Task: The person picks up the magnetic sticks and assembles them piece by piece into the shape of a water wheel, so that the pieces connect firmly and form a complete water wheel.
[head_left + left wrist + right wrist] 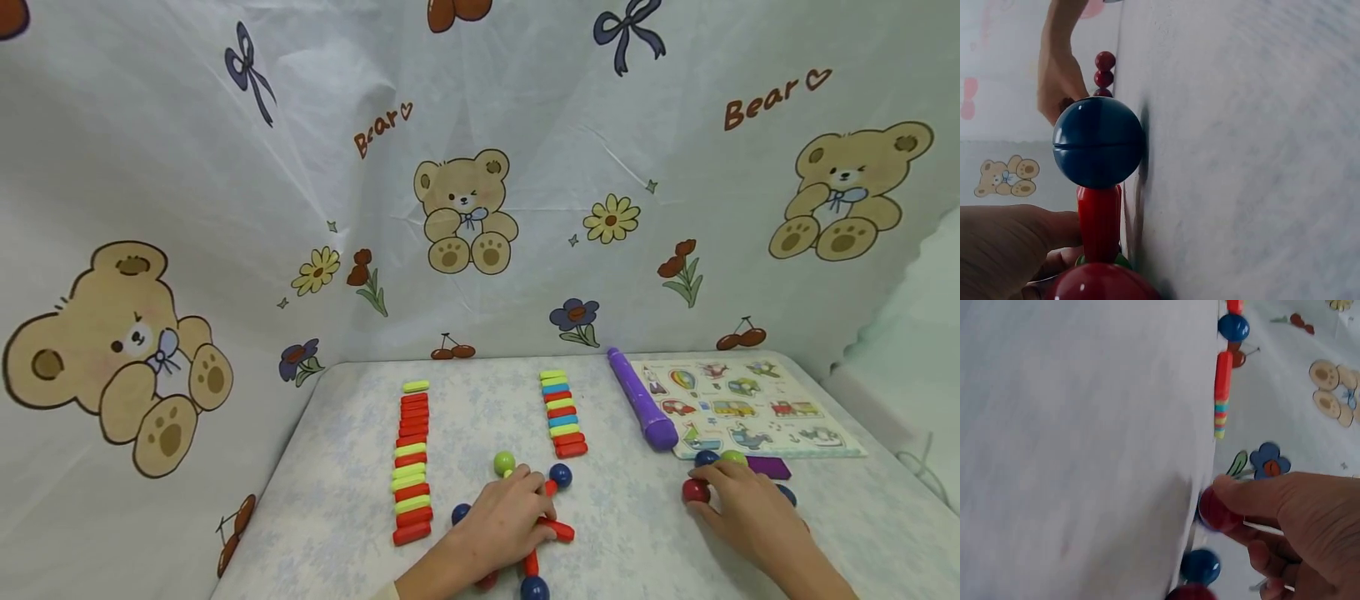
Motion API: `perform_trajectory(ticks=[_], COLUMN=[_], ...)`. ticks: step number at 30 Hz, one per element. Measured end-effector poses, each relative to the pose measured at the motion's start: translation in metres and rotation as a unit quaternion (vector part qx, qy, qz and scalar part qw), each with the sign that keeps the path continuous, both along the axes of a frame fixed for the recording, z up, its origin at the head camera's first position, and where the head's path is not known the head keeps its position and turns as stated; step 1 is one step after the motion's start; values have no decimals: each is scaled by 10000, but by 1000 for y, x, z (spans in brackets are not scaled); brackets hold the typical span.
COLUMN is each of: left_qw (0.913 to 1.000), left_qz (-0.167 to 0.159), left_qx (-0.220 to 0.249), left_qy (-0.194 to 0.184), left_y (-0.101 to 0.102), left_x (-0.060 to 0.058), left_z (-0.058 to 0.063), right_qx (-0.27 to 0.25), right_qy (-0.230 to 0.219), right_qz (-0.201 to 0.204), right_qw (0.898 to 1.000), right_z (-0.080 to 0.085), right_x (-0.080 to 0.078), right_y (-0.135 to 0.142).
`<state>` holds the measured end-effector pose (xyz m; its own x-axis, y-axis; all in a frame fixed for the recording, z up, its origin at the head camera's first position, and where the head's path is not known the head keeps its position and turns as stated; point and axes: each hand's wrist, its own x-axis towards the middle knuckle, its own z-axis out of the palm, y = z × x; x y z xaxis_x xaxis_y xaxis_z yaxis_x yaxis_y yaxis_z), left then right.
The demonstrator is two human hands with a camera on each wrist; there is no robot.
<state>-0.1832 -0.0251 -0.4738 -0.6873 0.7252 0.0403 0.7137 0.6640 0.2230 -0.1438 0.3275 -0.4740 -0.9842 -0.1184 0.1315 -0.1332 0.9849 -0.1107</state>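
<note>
My left hand (504, 518) lies over a build of plastic sticks and balls, its fingers curled about the sticks near the middle. In the left wrist view the thumb lies against a red stick (1099, 225), between a blue ball (1099, 142) and a red ball (1102, 284). A green ball (504, 462) and another blue ball (560, 476) stick out past the fingers. At the right, my right hand (753, 512) pinches a red ball (1217, 509) between thumb and fingers. Other balls lie around that hand, among them a green ball (733, 457), partly covered by the fingers.
A long row of red and yellow sticks (411, 479) lies left of the build, and a shorter mixed row (562, 412) behind it. Further right are a purple toy microphone (641, 400), a picture board (750, 408) and a dark purple piece (770, 467). A bear-print cloth (525, 317) hangs behind the table.
</note>
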Motion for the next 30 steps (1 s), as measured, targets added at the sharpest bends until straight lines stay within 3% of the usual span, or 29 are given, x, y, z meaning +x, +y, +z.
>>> perform_trajectory(ticks=[7, 13, 17, 30], left_qw=[9999, 9995, 9992, 9990], left_qz=[93, 181, 181, 74], left_qx=[-56, -45, -4, 175], left_qy=[-26, -267, -368, -406], left_y=[0, 2, 0, -4], left_x=[0, 0, -1, -1], left_z=[1, 3, 5, 7], right_qx=[-828, -1388, -1489, -1545], right_qy=[-823, -1378, -1545, -1759], right_qz=[408, 1196, 1644, 1680], right_qw=[9923, 9734, 9628, 9576], right_z=[17, 16, 12, 10], right_x=[4, 5, 5, 5], right_y=[-56, -86, -97, -111])
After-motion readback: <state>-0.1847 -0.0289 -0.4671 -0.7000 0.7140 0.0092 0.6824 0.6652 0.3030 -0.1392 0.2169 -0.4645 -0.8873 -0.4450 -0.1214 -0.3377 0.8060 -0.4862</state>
